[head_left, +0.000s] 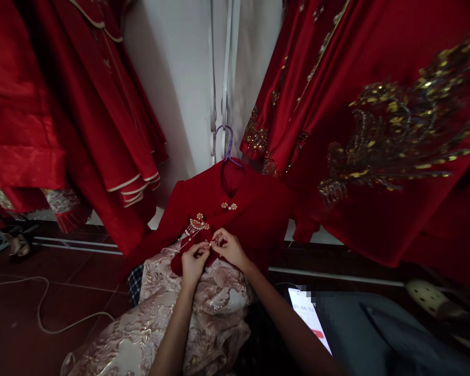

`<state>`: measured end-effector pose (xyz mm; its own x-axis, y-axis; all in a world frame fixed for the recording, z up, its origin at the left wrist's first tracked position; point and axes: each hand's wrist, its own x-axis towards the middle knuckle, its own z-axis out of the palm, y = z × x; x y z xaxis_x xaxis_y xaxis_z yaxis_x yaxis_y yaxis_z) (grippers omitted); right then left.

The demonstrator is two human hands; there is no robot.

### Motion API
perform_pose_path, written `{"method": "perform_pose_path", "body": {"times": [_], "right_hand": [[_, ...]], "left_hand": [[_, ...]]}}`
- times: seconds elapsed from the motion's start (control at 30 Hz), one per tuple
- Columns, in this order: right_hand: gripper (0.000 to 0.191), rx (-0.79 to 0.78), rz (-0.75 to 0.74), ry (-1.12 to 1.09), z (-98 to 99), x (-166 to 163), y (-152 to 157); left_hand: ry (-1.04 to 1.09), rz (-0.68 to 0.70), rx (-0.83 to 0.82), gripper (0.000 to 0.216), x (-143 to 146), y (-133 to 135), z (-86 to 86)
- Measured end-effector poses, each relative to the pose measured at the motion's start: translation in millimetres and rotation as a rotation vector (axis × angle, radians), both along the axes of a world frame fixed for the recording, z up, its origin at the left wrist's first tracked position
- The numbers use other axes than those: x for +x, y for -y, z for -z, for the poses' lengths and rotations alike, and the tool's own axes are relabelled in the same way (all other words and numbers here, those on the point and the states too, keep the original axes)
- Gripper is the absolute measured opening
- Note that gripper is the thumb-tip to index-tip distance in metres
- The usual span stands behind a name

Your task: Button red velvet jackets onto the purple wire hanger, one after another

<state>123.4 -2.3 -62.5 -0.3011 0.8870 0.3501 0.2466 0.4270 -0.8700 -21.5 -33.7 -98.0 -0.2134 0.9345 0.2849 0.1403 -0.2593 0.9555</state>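
Observation:
A red jacket (pixel 258 209) with a V neck hangs in front of me on a purple hanger (pixel 230 146). Its front bears a pearl-and-gold clasp (pixel 229 207) near the neck and a fan-shaped beaded brooch (pixel 198 224) with dangling strands on the left. Below these, my left hand (pixel 195 261) and my right hand (pixel 231 249) meet with pinched fingers. Both are closed on a small beaded clasp (pixel 210 244) on the jacket's front, mostly covered by the fingertips. Pale pink brocade fabric (pixel 223 300) lies bunched beneath my hands and over my lap.
Red garments (pixel 90 104) hang at the left, and sequined red ones (pixel 376 146) at the right. White metal poles (pixel 227 62) stand behind the jacket. A lit phone (pixel 307 316) rests at lower right on a grey surface (pixel 360 329). A cable (pixel 43 308) curls over the tiled floor.

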Motion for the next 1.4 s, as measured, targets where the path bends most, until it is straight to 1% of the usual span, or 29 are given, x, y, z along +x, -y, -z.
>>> {"method": "perform_pose_path", "body": {"times": [0.17,0.3,0.37,0.43,0.5,0.57,0.63,0.7,0.73,0.87,0.93,0.97,1.03,1.1,1.17,1.3,1.4], "right_hand": [[0.020,-0.012,0.007,0.008,2.3,1,-2],[0.022,-0.083,-0.095,0.006,-3.0,7,-6],[0.023,-0.131,-0.168,0.026,-12.5,14,-7],[0.023,-0.144,-0.197,0.059,-26.7,25,-6],[0.022,-0.110,-0.155,0.074,-43.3,37,-4],[0.020,-0.063,-0.075,0.068,-59.6,49,-2],[0.019,-0.043,-0.016,0.057,-72.4,57,1],[0.019,-0.040,0.011,0.051,-79.9,59,4],[0.019,-0.044,0.006,0.053,-81.4,58,6],[0.017,-0.077,-0.099,0.125,-75.7,46,10],[0.015,-0.073,-0.137,0.185,-69.3,39,11],[0.015,-0.073,-0.147,0.213,-65.9,37,11],[0.017,-0.104,-0.160,0.258,-59.1,36,10],[0.021,-0.157,-0.157,0.289,-52.4,36,8],[0.023,-0.174,-0.147,0.315,-45.5,36,6],[0.022,-0.100,-0.110,0.369,-31.1,34,0],[0.014,-0.051,-0.047,0.416,-22.2,31,-3]], "left_hand": [[0.007,0.029,-0.004,0.020,0,-1,0.4],[0.078,0.014,-0.013,0.025,3,0,-0.5],[0.142,-0.034,0.019,0.030,4,1,-0.9],[0.198,-0.110,0.053,0.032,5,4,-1.4],[0.228,-0.214,0.082,0.030,5,7,-1.9],[0.234,-0.325,0.120,0.029,5,10,-2.7],[0.222,-0.398,0.159,0.030,6,12,-3.7],[0.188,-0.401,0.176,0.032,7,13,-5.1],[0.150,-0.368,0.172,0.031,8,13,-5.8],[-0.157,-0.143,0.123,0.021,11,13,-8.7],[-0.275,-0.095,0.123,0.022,11,13,-9.5],[-0.301,-0.089,0.127,0.023,11,14,-9.8],[-0.301,-0.074,0.128,0.026,10,14,-10.1],[-0.269,-0.056,0.123,0.026,9,15,-10.4],[-0.227,-0.039,0.117,0.025,9,16,-10.9],[-0.145,-0.002,0.092,0.024,9,16,-12.0],[-0.097,0.010,0.063,0.024,9,14,-11.1]]}}
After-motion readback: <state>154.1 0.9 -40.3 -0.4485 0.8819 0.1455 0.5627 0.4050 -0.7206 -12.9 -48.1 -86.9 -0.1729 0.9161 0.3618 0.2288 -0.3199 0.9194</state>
